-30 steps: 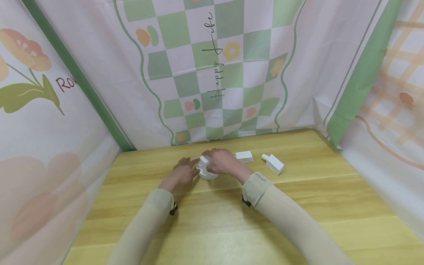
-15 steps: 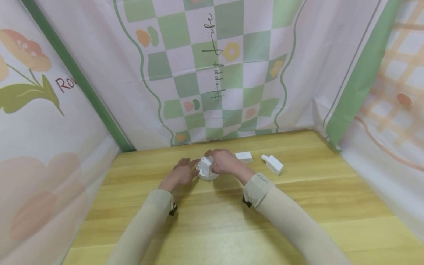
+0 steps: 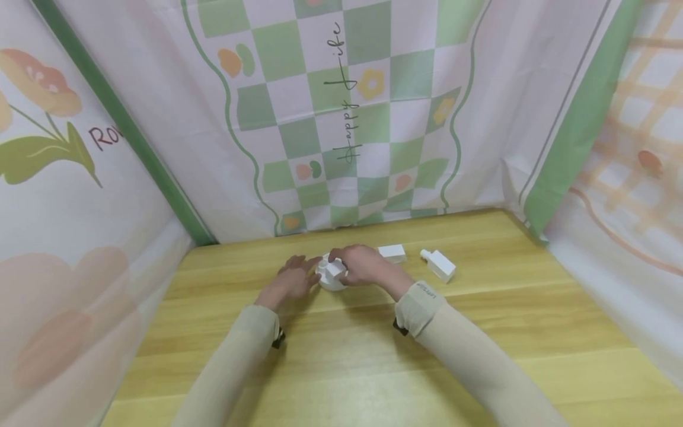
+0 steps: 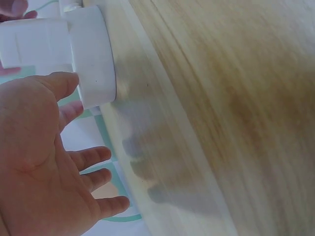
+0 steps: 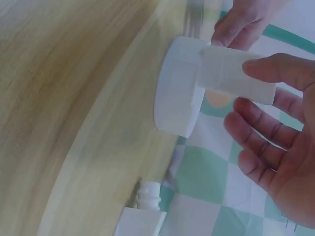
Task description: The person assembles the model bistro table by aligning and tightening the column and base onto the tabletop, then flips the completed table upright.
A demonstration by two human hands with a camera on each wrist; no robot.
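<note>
A white round base [image 3: 330, 284] lies on the wooden table, its thick rim clear in both wrist views. On it stands a white rectangular block [image 5: 229, 73]; its lower end meets the base, and whether it sits in a hole cannot be seen. My right hand [image 3: 363, 265] grips this block near the top, the thumb on one face and fingers on the opposite side. From the left, my left hand [image 4: 54, 157] touches the rim of the base with thumb and index finger. Its other fingers are spread straight, holding nothing.
Just right of my right hand lies a white block [image 3: 392, 254], showing a ribbed neck [image 5: 148, 195] in the right wrist view. A similar necked block [image 3: 440, 265] lies farther right. Patterned cloth [image 3: 363, 136] hangs behind the wooden table [image 3: 341, 356].
My right hand has shifted slightly toward me and its fingers have changed position on the block, whose top has turned and come nearer. My left hand stays at the base.
</note>
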